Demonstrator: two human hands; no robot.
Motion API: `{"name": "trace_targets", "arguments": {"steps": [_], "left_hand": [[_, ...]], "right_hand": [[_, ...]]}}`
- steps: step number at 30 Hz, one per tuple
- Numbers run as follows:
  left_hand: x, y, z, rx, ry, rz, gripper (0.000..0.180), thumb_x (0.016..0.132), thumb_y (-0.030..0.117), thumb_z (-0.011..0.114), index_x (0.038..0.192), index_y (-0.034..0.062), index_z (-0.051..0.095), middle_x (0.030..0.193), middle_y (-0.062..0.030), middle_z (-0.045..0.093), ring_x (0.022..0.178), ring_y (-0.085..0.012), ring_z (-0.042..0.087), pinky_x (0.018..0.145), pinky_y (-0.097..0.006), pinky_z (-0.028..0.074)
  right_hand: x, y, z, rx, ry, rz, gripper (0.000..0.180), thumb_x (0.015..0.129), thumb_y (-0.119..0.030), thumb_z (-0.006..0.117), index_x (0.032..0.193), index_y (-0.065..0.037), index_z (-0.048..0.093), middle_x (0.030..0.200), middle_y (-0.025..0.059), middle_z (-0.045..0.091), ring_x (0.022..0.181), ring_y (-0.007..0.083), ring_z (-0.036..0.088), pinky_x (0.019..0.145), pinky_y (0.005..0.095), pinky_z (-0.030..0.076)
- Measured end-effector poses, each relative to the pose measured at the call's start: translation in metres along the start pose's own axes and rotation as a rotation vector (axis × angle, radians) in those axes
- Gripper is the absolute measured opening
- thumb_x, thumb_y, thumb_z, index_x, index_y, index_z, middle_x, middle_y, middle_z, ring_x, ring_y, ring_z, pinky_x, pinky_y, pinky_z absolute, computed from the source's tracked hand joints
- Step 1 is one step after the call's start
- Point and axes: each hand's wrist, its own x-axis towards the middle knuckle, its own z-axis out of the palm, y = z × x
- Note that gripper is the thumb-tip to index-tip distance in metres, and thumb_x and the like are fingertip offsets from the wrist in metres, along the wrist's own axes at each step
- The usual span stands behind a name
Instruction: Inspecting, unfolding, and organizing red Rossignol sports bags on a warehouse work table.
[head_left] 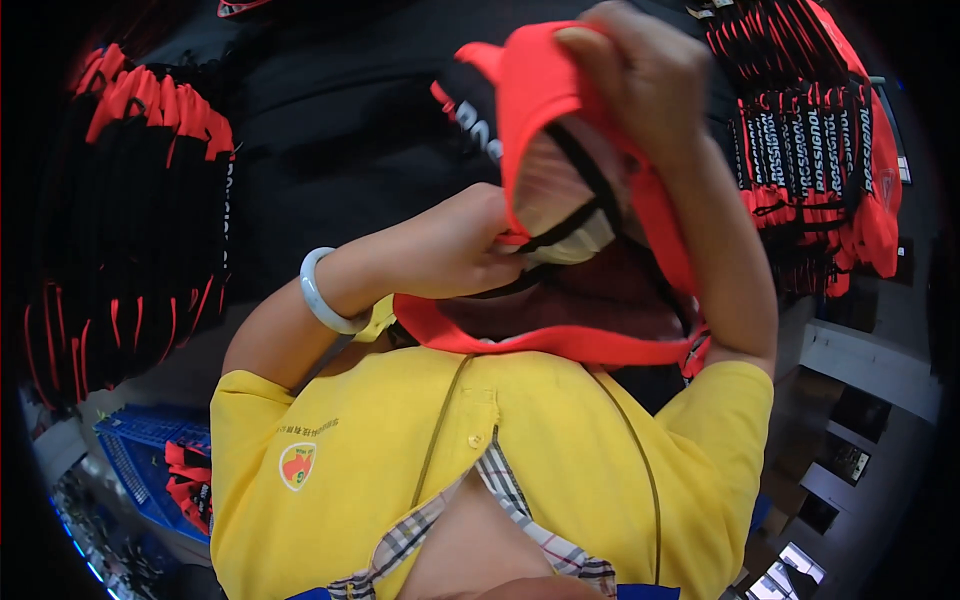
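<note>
Between my hands is a red and black fabric piece (545,75) that looks like a bag, with pale lining and black binding showing inside its opening. My right hand (650,85) is raised at the far side, its fingers and thumb closed on the upper red part. Lower and to the left, my left hand (465,240) pinches the near edge of the opening by the black binding. A red band (560,345) of the piece hangs in a loop close to my chest. Part of the fabric behind my right wrist is hidden.
A row of stacked black and red fabric pieces (150,180) stands at the left. More such stacks (810,150) are at the right. The dark work surface (310,130) lies beyond my hands. A blue plastic crate (140,460) with red pieces is at the lower left.
</note>
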Motion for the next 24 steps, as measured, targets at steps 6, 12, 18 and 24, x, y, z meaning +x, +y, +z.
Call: {"name": "trace_targets", "arguments": {"steps": [6,12,18,24], "left_hand": [[-0.036,0.001,0.016,-0.647,0.095,-0.521,0.027,0.090,0.013,0.059,0.114,0.0009,0.061,0.098,-0.0032,0.065,0.087,-0.0101,0.060,0.077,-0.026,0.050],[-0.041,-0.015,0.033,-1.027,0.454,-0.760,0.038,0.100,0.030,0.052,0.119,-0.0025,0.060,0.105,-0.0046,0.067,0.096,-0.0098,0.063,0.085,-0.023,0.049],[-0.039,-0.019,0.037,-1.009,0.495,-0.754,0.038,0.100,0.031,0.050,0.109,-0.0025,0.064,0.102,-0.0050,0.068,0.088,-0.0107,0.064,0.080,-0.023,0.050],[-0.035,-0.015,0.036,-1.084,0.646,-0.768,0.036,0.098,0.030,0.058,0.108,-0.0036,0.064,0.098,-0.0052,0.068,0.084,-0.0087,0.063,0.076,-0.022,0.050]], "right_hand": [[-0.067,-0.013,0.101,0.285,-0.236,0.208,0.032,0.095,-0.033,0.059,0.078,-0.006,0.060,0.063,0.0174,0.054,0.057,0.0375,0.056,0.050,0.0407,0.044],[-0.088,-0.028,0.118,0.292,-0.315,0.344,0.022,0.092,-0.030,0.065,0.094,-0.008,0.060,0.066,0.0132,0.059,0.061,0.0328,0.060,0.056,0.0382,0.049],[-0.072,-0.027,0.081,0.265,-0.022,0.130,0.022,0.081,-0.016,0.074,0.094,-0.005,0.060,0.091,0.0105,0.063,0.082,0.0283,0.060,0.071,0.0363,0.051],[-0.086,-0.088,-0.009,0.605,-0.209,0.520,0.014,0.080,0.000,0.071,0.090,-0.002,0.063,0.075,0.0049,0.061,0.056,0.0124,0.056,0.051,0.0248,0.044]]}}
